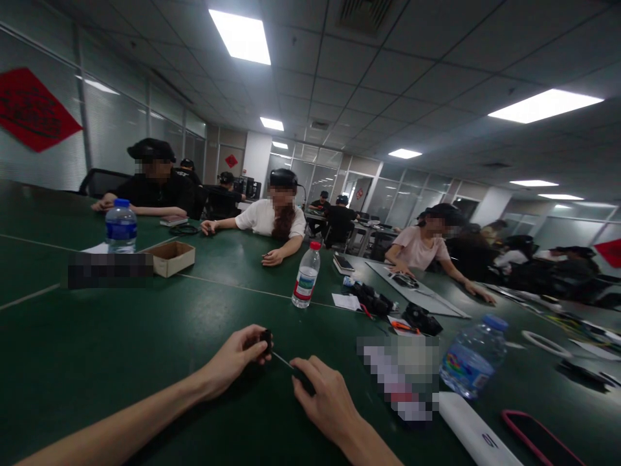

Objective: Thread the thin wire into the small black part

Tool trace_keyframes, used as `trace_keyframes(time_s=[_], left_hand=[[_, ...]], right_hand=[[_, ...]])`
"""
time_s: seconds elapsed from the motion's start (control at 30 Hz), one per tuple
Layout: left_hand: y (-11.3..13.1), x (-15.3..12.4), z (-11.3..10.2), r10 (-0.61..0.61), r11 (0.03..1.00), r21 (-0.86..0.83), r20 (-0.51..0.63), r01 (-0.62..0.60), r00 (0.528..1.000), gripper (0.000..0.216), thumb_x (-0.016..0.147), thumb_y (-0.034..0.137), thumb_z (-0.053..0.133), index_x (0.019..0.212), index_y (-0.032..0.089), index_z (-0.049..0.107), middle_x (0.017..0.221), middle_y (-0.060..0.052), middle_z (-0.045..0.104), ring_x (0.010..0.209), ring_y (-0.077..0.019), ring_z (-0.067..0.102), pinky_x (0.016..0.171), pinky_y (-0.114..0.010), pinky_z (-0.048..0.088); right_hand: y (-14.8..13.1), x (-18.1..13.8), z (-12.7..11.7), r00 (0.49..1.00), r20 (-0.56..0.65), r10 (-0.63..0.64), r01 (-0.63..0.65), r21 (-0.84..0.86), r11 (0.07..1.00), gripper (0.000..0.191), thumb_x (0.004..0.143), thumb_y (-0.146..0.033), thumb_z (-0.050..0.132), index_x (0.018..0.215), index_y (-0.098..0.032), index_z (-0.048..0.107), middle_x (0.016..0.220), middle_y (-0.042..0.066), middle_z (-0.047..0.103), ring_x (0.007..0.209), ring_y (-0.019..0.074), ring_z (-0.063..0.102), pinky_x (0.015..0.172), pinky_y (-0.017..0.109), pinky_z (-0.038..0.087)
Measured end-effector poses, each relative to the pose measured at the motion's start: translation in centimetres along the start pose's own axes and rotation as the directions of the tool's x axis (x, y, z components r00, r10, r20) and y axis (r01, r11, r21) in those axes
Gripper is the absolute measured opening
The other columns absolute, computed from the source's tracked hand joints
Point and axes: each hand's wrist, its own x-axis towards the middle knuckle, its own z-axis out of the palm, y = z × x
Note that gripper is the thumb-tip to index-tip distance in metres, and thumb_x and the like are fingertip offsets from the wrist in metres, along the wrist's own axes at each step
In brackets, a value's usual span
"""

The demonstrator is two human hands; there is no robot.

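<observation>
The table [194, 349] is dark green, flat and smooth, with thin pale lines across it. On it is a thin tool [301, 377] with a fat, dark handle and a skinny, straight rod that looks like shiny metal. The small black piece [266, 342] is short and chunky, but fingers hide much of it.

The left hand [246, 346] is curled up, pinching the black piece between its thumb and fingers. The right hand [324, 391] is bent around the tool's handle, with its fingers close together. The black piece sits at the right end of the left hand, and the tool lies between the two hands. Its rod points far and left, right up to the black piece. I cannot tell if the tip touches it.

Past the hands is a clear, round plastic bottle [305, 279] with a red cap. A fatter clear bottle [468, 359] with a blue cap is on the right. Near it is a long white block [468, 421] with round corners. Far to the left is an open, pale box [177, 263] with straight sides.
</observation>
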Motion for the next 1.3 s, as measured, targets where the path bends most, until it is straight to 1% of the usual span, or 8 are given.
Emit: trace_keyframes(time_s=[0.23, 0.57, 0.7, 0.77, 0.9, 1.07, 1.17, 1.3], left_hand=[[0.7, -0.2, 0.1, -0.060, 0.998, 0.005, 0.022, 0.060, 0.998, 0.029, 0.080, 0.035, 0.064, 0.102, 0.015, 0.059, 0.098, -0.007, 0.062, 0.092, -0.0202, 0.059, 0.088, -0.036, 0.044], [1.0, -0.3, 0.3, -0.072, 0.997, 0.011, 0.021, 0.072, 0.997, 0.030, 0.075, 0.037, 0.069, 0.090, 0.016, 0.054, 0.089, -0.007, 0.066, 0.085, -0.0205, 0.063, 0.081, -0.035, 0.045], [0.8, -0.4, 1.0, -0.098, 0.995, 0.044, 0.175, 0.092, 0.980, 0.028, 0.073, 0.031, 0.071, 0.086, 0.016, 0.051, 0.086, -0.007, 0.066, 0.080, -0.0204, 0.063, 0.075, -0.033, 0.046], [0.6, -0.4, 1.2, -0.096, 0.994, 0.064, 0.215, 0.084, 0.972, 0.027, 0.074, 0.030, 0.070, 0.088, 0.017, 0.051, 0.084, -0.006, 0.066, 0.078, -0.0196, 0.063, 0.073, -0.032, 0.045], [0.5, -0.3, 0.9, -0.089, 0.996, 0.044, 0.150, 0.083, 0.985, 0.024, 0.077, 0.032, 0.066, 0.089, 0.017, 0.052, 0.084, -0.004, 0.063, 0.077, -0.0178, 0.061, 0.075, -0.032, 0.046], [0.7, -0.3, 0.6, -0.102, 0.994, 0.065, 0.152, 0.093, 0.983, 0.029, 0.078, 0.036, 0.067, 0.096, 0.016, 0.055, 0.093, -0.006, 0.062, 0.081, -0.0187, 0.061, 0.079, -0.033, 0.046], [0.7, -0.4, 0.7, -0.105, 0.992, 0.088, 0.146, 0.093, 0.984, 0.031, 0.077, 0.038, 0.067, 0.096, 0.016, 0.055, 0.091, -0.006, 0.062, 0.081, -0.0189, 0.061, 0.079, -0.033, 0.046], [0.6, -0.5, 0.8, -0.110, 0.987, 0.125, 0.091, 0.098, 0.990, 0.029, 0.077, 0.037, 0.066, 0.094, 0.016, 0.055, 0.092, -0.005, 0.063, 0.084, -0.0196, 0.060, 0.078, -0.031, 0.045]], right_hand=[[-0.1, -0.1, -0.4, 1.000, 0.002, -0.005, 0.004, 0.055, 0.998, 0.022, 0.087, -0.023, 0.055, 0.107, -0.021, 0.061, 0.089, 0.003, 0.063, 0.070, 0.0134, 0.060, 0.060, 0.023, 0.048], [0.3, -0.2, -0.5, 0.999, 0.000, -0.040, 0.040, 0.168, 0.985, 0.018, 0.092, -0.026, 0.049, 0.105, -0.020, 0.059, 0.093, 0.004, 0.065, 0.081, 0.0154, 0.064, 0.070, 0.025, 0.050], [0.2, -0.2, -0.2, 0.997, -0.036, -0.070, 0.076, 0.208, 0.975, 0.018, 0.094, -0.026, 0.046, 0.106, -0.019, 0.056, 0.093, 0.005, 0.065, 0.081, 0.0155, 0.063, 0.070, 0.026, 0.049], [0.0, -0.2, -0.1, 0.996, -0.053, -0.066, 0.075, 0.204, 0.976, 0.018, 0.094, -0.027, 0.044, 0.105, -0.018, 0.056, 0.092, 0.005, 0.064, 0.080, 0.0159, 0.062, 0.068, 0.026, 0.048], [-0.1, -0.2, -0.2, 0.995, -0.096, -0.034, 0.051, 0.181, 0.982, 0.018, 0.095, -0.029, 0.043, 0.104, -0.018, 0.054, 0.093, 0.006, 0.064, 0.078, 0.0160, 0.062, 0.064, 0.026, 0.047], [-0.1, -0.4, -0.1, 0.996, -0.092, 0.003, 0.010, 0.145, 0.989, 0.017, 0.093, -0.028, 0.043, 0.102, -0.018, 0.054, 0.089, 0.005, 0.064, 0.071, 0.0142, 0.060, 0.059, 0.025, 0.044], [-1.5, 0.0, -1.2, 0.997, -0.080, 0.008, 0.001, 0.114, 0.994, 0.016, 0.091, -0.024, 0.043, 0.100, -0.017, 0.055, 0.086, 0.004, 0.063, 0.068, 0.0137, 0.059, 0.061, 0.025, 0.044], [-5.9, 0.8, -5.9, 0.993, 0.008, -0.122, 0.121, 0.034, 0.992, 0.021, 0.086, -0.022, 0.047, 0.105, -0.021, 0.057, 0.090, 0.002, 0.064, 0.073, 0.0154, 0.060, 0.059, 0.025, 0.042]])
